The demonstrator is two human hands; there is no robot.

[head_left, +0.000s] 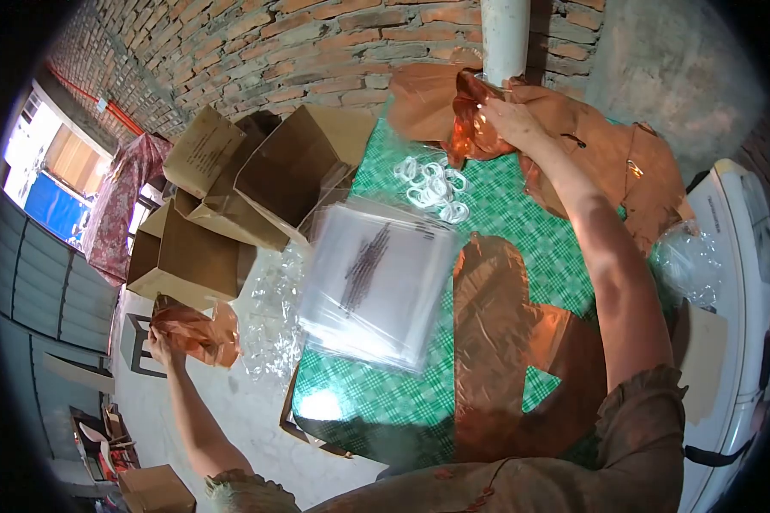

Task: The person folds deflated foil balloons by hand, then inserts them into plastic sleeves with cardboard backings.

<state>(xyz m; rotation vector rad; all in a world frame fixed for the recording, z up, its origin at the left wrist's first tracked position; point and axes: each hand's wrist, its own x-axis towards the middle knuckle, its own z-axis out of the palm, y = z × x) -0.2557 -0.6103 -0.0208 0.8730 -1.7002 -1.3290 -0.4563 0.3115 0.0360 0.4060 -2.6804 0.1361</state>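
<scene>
My left hand (159,345) is stretched out to the left, past the table, its fingers closed on a crumpled copper-coloured foil balloon (198,332). At the far edge of the table, my right hand (512,126) grips a shiny fold in a heap of similar flat foil balloons (586,128); some of its fingertips are hidden in the foil. Another flat foil balloon (490,342) lies spread over the table in front of me. A stack of clear plastic bags (376,282) rests left of it, with several white coiled loops (436,188) behind.
A green checked cloth (385,410) covers the table. Open cardboard boxes (198,248) stand to the left, beside loose clear plastic (272,316). A white pipe (505,43) rises against the brick wall (316,51). At right are a crumpled clear bag (689,261) and a white appliance-like body (731,342).
</scene>
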